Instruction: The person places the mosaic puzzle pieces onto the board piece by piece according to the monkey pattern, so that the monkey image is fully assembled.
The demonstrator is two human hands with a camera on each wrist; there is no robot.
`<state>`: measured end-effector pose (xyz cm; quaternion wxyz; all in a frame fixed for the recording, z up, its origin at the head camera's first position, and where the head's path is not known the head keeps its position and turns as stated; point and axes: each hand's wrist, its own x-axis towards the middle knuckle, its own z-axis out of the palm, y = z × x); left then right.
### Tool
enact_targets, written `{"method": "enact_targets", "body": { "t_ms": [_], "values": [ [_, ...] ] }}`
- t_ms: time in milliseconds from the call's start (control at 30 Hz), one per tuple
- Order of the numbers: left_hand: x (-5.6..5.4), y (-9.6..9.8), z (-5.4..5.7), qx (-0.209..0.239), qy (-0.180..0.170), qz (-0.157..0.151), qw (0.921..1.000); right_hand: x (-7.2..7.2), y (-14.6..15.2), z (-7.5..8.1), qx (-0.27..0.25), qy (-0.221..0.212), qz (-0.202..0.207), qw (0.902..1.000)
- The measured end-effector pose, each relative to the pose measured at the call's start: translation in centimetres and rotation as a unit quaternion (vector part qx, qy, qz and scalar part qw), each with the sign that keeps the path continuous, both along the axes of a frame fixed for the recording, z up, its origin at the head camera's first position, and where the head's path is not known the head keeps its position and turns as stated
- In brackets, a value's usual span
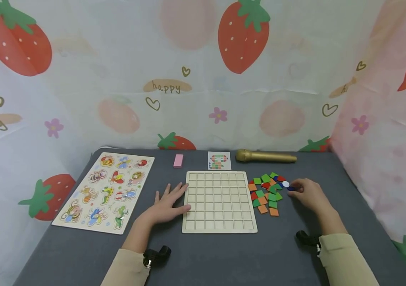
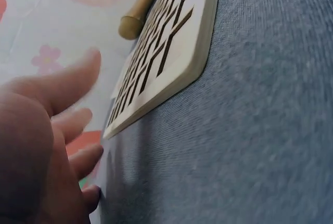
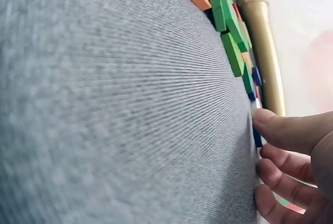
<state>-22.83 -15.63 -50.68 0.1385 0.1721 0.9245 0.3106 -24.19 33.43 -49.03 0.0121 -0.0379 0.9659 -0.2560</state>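
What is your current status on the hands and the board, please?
Left hand spread at left edge of grid board. Right hand pinches blue tile. Loose tiles beside board's right edge; white disc near right fingertips, possibly in the way.

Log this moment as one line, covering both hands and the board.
Left hand: fingers spread, at left edge of wooden grid board | Right hand: pinches blue tile beside multicolored tiles | Pattern card: beyond board

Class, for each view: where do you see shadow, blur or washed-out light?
Head view: grid board evenly lit, a shadow beside the right forearm; left wrist view: left grip dim, a shadow on the grey cloth; right wrist view: grey cloth blurred toward the left edge, backdrop pale, nearly washed out.
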Motion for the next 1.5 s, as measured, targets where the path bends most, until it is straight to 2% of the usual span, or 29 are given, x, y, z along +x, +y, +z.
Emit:
{"method": "enact_targets", "body": {
  "t_ms": [333, 633, 800, 1033, 1300, 1500],
  "values": [
    [0.3, 0.8, -0.6, -0.034, 0.001, 0.015, 0.9993, -0.2, -0.1, -0.6, 0.009, 0.013, -0.014, 0.9998],
    [0.3, 0.3, -1.0, -0.016, 0.001, 0.018, 0.9997, 0.4, -1.0, -0.2, 0.083, 0.016, -0.017, 0.9963],
    [0.1, -0.1, -1.0, -0.014, -0.001, 0.028, 0.9995, 0.4, -1.7, 0.5, 0.086, 0.019, -0.026, 0.9958],
    [-0.3, 0.1, -0.6, -0.010, -0.015, 0.020, 0.9996, 1.2, -3.3, 2.2, 0.020, 0.045, -0.008, 0.9988],
    [-0.7, -0.2, 0.3, -0.042, -0.035, 0.013, 0.9984, 1.8, -6.4, 3.9, -0.078, 0.029, -0.018, 0.9964],
    [-0.6, 0.1, 0.4, -0.046, -0.037, 0.015, 0.9981, 1.7, -7.9, 3.7, -0.118, -0.004, -0.013, 0.9929]
  ]
}}
